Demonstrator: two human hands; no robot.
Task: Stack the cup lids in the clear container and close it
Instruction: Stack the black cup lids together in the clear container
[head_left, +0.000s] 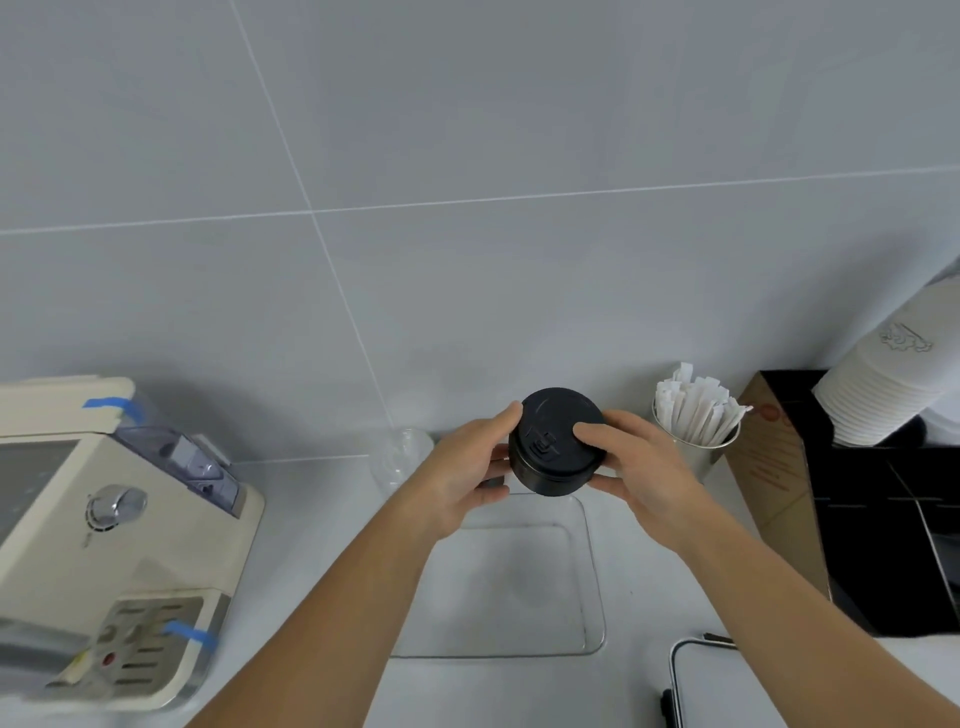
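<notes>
Your fingers (506, 415) curl around a stack of black cup lids (555, 441) from both sides: your left hand (467, 467) wraps the stack's left wall, thumb up near its top rim, and your right hand (641, 467) grips the right wall with its thumb pressed flat on the top lid. You hold the stack in the air above the far end of the clear container (519, 587), not touching it.

Nearer to you than the container, at its right corner, a metal-framed object (691, 675) juts in from the bottom edge; you cannot tell what it is. The container itself lies open on the white counter (322, 545), its lid not in sight. Left of the container stands a cream coffee machine (104, 530) with strips of blue tape on it. Right of the container sits a black compartmented organizer (883, 530) with a cardboard side. Beyond the container, a clear plastic cup (400, 457) stands to its far left, and a metal cup of paper-wrapped straws (696, 415) to its far right. Farther right, a stack of white paper cups (893, 384) lies tilted above the organizer. Behind it all rises the grey tiled wall (467, 156).
</notes>
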